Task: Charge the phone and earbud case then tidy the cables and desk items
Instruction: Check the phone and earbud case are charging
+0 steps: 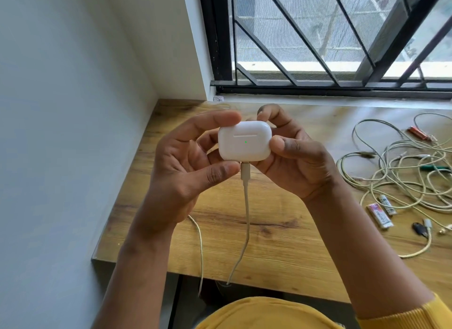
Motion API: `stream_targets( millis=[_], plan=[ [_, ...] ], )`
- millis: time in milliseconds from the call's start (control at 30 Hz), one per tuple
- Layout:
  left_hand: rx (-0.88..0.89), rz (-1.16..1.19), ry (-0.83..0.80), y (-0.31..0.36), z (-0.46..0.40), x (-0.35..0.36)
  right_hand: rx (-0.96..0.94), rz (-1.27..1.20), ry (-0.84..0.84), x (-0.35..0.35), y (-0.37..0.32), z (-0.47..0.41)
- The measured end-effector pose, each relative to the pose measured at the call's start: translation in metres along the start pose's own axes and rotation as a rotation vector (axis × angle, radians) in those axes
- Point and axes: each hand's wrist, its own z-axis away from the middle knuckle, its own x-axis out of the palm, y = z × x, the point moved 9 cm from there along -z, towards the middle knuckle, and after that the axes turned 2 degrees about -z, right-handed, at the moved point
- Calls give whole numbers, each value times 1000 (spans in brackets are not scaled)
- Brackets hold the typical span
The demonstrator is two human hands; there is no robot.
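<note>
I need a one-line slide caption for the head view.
Both hands, left hand and right hand, hold the plugged-in earbud case, green light on.

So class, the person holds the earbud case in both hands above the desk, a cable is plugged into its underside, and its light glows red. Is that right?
Not quite. The head view shows the light on the case glowing green, not red. The rest stands: the left hand and right hand hold the case above the desk, and the cable is plugged into its underside.
</note>
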Motion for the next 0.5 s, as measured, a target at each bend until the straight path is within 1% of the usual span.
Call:
stream_targets(
  millis=[500],
  plan=[
    [-7, 2, -1, -3, -4, -1, -4, 3, -7, -3, -1, -3]
  ],
)
